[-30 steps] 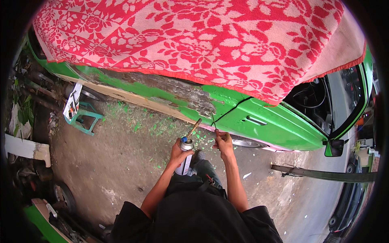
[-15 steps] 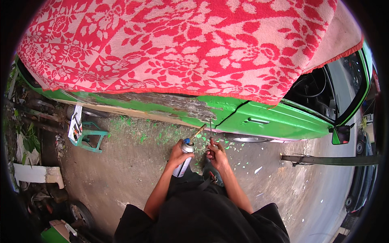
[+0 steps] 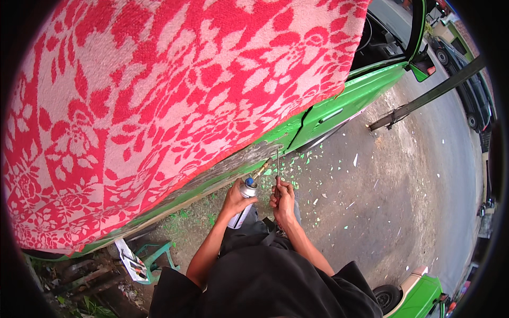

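Note:
My left hand (image 3: 233, 202) is wrapped around the silver and white gas canister of a blowtorch (image 3: 248, 190). Its blue knob sits on top, and the brass nozzle (image 3: 262, 169) points up and right at the car's side. In my right hand (image 3: 284, 202) is a screwdriver (image 3: 278, 181) with a reddish-brown handle. Its thin shaft points away from me, and the tip overlaps the green panel's lower edge; I cannot tell whether it touches. Beyond both tools, a grey-brown stripped patch (image 3: 241, 162) shows on the green car (image 3: 347, 108). No flame is visible.
A red and pink floral blanket (image 3: 185, 100) drapes over the car. Green paint flakes litter the concrete around my feet. A green plastic stool (image 3: 159, 258) stands at lower left. A slanting post (image 3: 429, 94) rises at right, with a dark parked car (image 3: 471, 87) beyond.
My view has turned, so the car now runs diagonally and the blanket fills more of the left. Both hands keep their grips; the screwdriver's handle shows more upright.

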`<act>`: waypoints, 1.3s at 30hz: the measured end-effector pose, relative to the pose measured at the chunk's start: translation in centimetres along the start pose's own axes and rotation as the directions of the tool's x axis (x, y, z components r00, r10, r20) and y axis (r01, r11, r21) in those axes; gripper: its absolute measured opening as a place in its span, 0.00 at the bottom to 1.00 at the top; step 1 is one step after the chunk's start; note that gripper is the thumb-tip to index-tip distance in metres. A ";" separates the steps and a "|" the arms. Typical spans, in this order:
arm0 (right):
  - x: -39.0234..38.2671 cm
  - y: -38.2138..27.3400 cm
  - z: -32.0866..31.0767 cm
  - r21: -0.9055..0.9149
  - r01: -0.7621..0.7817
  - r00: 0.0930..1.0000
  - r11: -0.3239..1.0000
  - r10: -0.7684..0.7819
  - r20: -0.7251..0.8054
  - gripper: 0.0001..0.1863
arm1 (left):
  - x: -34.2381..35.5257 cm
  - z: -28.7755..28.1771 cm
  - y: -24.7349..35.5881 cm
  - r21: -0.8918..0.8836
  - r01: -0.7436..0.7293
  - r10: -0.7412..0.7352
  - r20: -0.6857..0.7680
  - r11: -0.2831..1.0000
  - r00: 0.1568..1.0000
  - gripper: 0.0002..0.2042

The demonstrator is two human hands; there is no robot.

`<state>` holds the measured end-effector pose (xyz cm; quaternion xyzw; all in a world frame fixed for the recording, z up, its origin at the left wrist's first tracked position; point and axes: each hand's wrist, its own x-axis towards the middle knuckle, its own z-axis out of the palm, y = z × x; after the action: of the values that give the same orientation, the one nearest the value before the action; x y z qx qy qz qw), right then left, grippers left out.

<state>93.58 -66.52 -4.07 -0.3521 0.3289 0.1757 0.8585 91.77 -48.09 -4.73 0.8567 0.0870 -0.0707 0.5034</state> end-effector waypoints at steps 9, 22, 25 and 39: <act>0.1 3.0 4.0 0.140 0.078 0.991 0.987 -0.062 -0.118 0.07 | 3.2 -2.1 -1.3 0.054 0.023 -0.033 0.184 0.998 0.982 0.31; 0.3 4.0 6.8 0.012 0.184 0.926 0.983 -0.169 -0.337 0.07 | 3.8 -3.5 -0.8 0.102 -0.038 0.015 0.218 0.994 0.976 0.30; 0.3 3.7 7.1 -0.012 0.190 0.918 0.982 -0.182 -0.353 0.07 | 3.6 -3.5 -0.7 0.109 -0.008 -0.017 0.225 0.994 0.974 0.29; 0.2 3.4 7.4 0.041 0.178 0.919 0.983 -0.151 -0.365 0.07 | 3.5 -3.2 -1.2 0.054 -0.061 0.049 0.203 0.997 0.978 0.26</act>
<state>95.16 -58.82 -1.92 -0.3729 0.4560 0.0231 0.8078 94.98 -44.47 -4.90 0.8620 0.0098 -0.1457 0.4854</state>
